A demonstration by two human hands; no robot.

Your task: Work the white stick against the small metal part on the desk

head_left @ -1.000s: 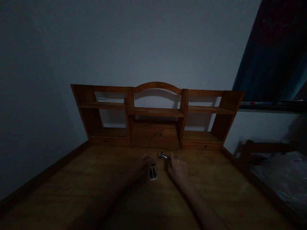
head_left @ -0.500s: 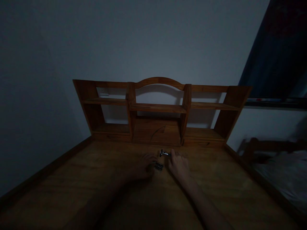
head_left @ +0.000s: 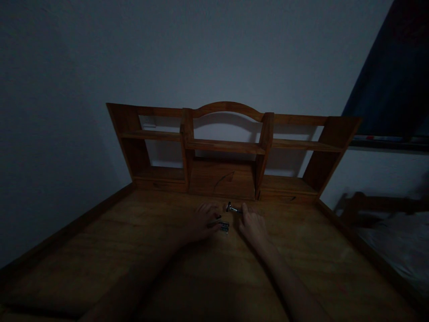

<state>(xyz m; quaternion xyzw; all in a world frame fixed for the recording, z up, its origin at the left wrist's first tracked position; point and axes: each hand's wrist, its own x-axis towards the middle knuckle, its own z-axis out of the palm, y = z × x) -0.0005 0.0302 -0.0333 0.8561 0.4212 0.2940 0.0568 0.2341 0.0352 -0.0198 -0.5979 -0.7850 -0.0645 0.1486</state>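
The room is dim. My left hand (head_left: 203, 222) lies on the wooden desk (head_left: 100, 250) with its fingers closed on a small dark pack (head_left: 224, 226) that has light edges. My right hand (head_left: 253, 224) lies just to its right, fingers curled, and touches the handle of a small metal razor (head_left: 231, 208) lying on the desk in front of it. The razor's shiny head points left. Both hands are close together near the back middle of the desk.
A wooden shelf unit (head_left: 228, 147) with an arched top and several open compartments stands along the desk's back edge against a pale wall. A raised rim runs along both desk sides. A bed with pale bedding (head_left: 398, 250) and a dark curtain (head_left: 392, 76) are at the right.
My left hand has turned the small pack from upright to lying flatter and carried it slightly towards the razor. The view has shifted a little, so the shelf sits higher and further right.
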